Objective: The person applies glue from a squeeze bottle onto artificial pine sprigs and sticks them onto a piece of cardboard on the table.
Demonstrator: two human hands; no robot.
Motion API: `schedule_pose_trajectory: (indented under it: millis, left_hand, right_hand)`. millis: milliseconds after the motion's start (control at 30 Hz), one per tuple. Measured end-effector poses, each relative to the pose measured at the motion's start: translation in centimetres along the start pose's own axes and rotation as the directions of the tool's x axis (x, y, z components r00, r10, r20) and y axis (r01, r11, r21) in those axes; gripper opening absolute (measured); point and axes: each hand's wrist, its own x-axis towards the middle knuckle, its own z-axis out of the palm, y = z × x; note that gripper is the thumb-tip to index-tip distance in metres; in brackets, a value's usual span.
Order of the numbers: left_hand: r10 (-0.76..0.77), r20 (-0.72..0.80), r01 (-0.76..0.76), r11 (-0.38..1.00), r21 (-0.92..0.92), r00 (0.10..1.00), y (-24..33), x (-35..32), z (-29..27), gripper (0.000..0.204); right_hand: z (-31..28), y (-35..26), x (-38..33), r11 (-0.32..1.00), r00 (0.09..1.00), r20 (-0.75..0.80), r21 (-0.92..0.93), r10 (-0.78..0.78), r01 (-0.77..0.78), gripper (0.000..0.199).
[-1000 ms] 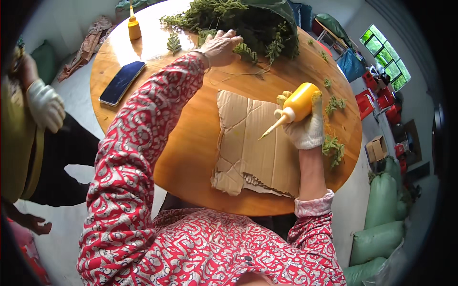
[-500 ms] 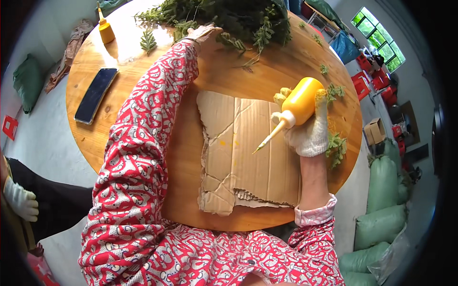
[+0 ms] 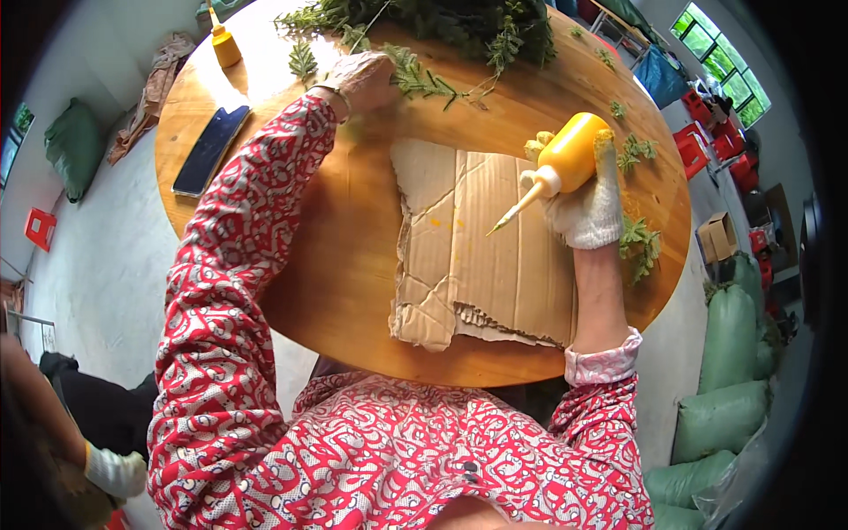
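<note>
My right hand (image 3: 590,208), in a white knitted glove with yellow-stained fingertips, grips a yellow squeeze bottle (image 3: 574,150). The bottle is tilted, its long thin nozzle pointing down and left above a torn piece of cardboard (image 3: 503,238). Yellow spots mark the cardboard's left half. At the table's far side, my left hand (image 3: 360,78) is curled closed beside a heap of green foliage (image 3: 450,26). A feathery green sprig (image 3: 428,84) trails rightward from its fingers; the pinch itself is hidden.
A phone (image 3: 210,150) and a second yellow bottle (image 3: 226,49) are on the round wooden table (image 3: 336,291) at left. Loose sprigs (image 3: 639,243) lie along its right edge. Another person's gloved hand (image 3: 115,473) shows at lower left. Green sacks (image 3: 720,420) are stacked at right.
My left hand has drawn back slightly from the foliage and curled, with a sprig now at its fingers. The right hand still holds the bottle. The whole view has shifted a little.
</note>
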Motion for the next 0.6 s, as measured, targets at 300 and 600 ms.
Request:
schedule_pose_trajectory:
  millis: [300, 600]
  left_hand:
    - [-0.105, 0.040, 0.098, 0.985, 0.139, 0.994, 4.1, -9.2, -1.9, 0.028]
    - [-0.022, 0.165, -0.006, 0.985, 0.172, 0.986, 6.9, -11.1, -2.6, 0.023]
  right_hand:
    - [-3.3, 0.9, -0.5, 0.998, 1.000, 0.022, -0.060, -0.018, 0.020, 0.061]
    - [-4.3, 1.5, 0.0, 0.995, 0.997, 0.049, -0.076, -0.054, 0.057, 0.059]
